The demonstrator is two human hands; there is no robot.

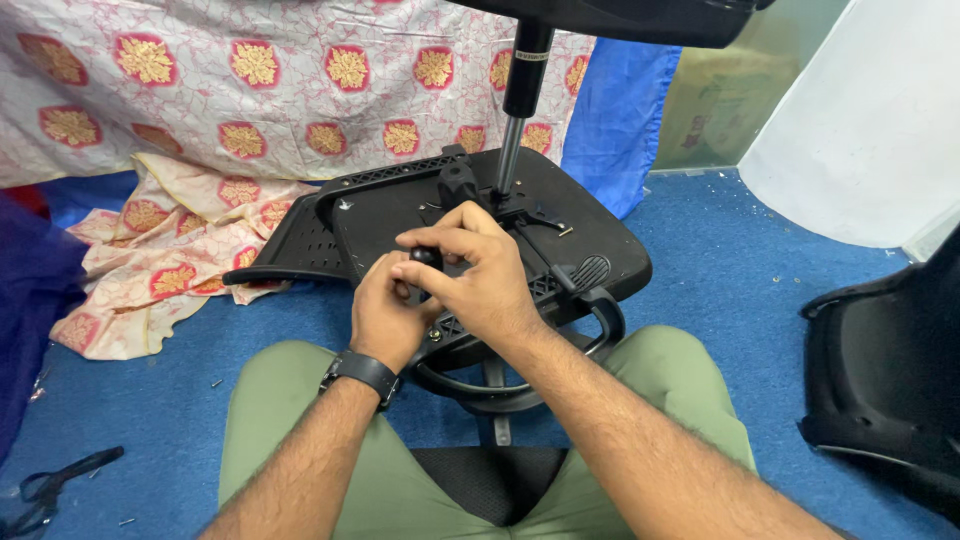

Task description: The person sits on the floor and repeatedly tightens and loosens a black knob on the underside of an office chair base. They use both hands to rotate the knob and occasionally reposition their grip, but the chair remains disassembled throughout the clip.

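Note:
An upturned black office chair seat [400, 215] lies on the blue carpet in front of my knees, with its gas-lift column [520, 110] rising from the underside mechanism. My right hand [475, 270] is closed around a small black tool handle [428, 258] held against the seat's underside. Just below it, my left hand [385, 315] also grips the handle; it wears a black wristband [362, 372]. A black armrest loop [520, 385] hangs below the seat near my lap.
A pink patterned cloth [200, 100] drapes behind and to the left. More blue fabric [620, 110] hangs at the back. Another black chair part [885, 370] stands at right, and a white sheet [870, 120] leans at the far right. Black straps [55, 485] lie at bottom left.

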